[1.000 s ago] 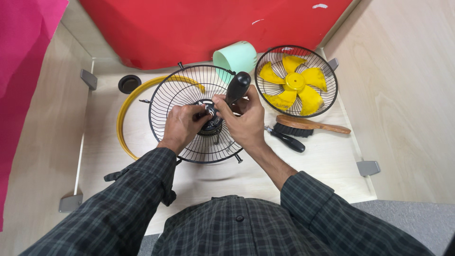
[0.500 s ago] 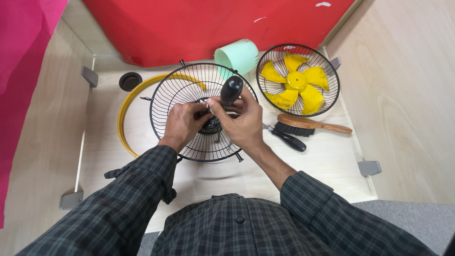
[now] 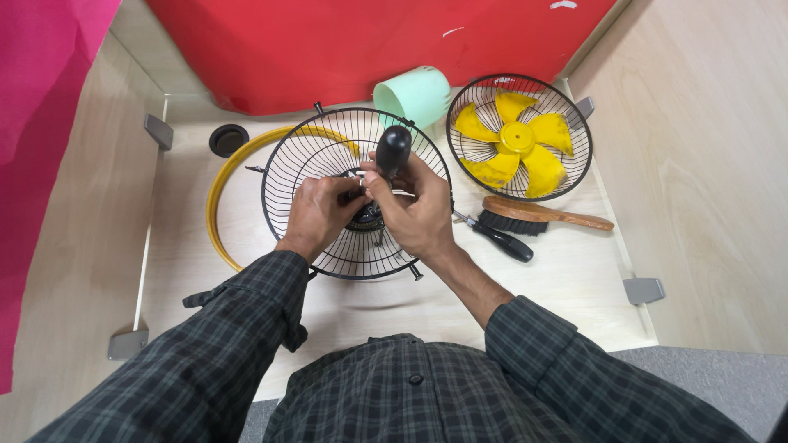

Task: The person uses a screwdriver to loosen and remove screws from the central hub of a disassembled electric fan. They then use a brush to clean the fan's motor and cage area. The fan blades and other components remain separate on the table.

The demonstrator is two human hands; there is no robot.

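A black wire fan guard (image 3: 316,160) lies flat in the middle of the table, with a dark hub at its centre. My right hand (image 3: 414,209) grips a screwdriver by its black handle (image 3: 392,149), held upright over the hub. My left hand (image 3: 318,213) rests on the guard beside the hub, fingers pinched around a small part by the screwdriver tip; what it pinches is too small to tell.
A yellow ring (image 3: 220,193) lies under the guard's left side. A second guard (image 3: 574,123) holds a yellow fan blade (image 3: 517,139) at the back right. A mint green cup (image 3: 414,92), a wooden brush (image 3: 542,215), another black-handled screwdriver (image 3: 501,242) and a black cap (image 3: 228,139) lie around.
My right hand has tilted the screwdriver handle more upright and a little leftward over the hub. My left hand stays at the hub.
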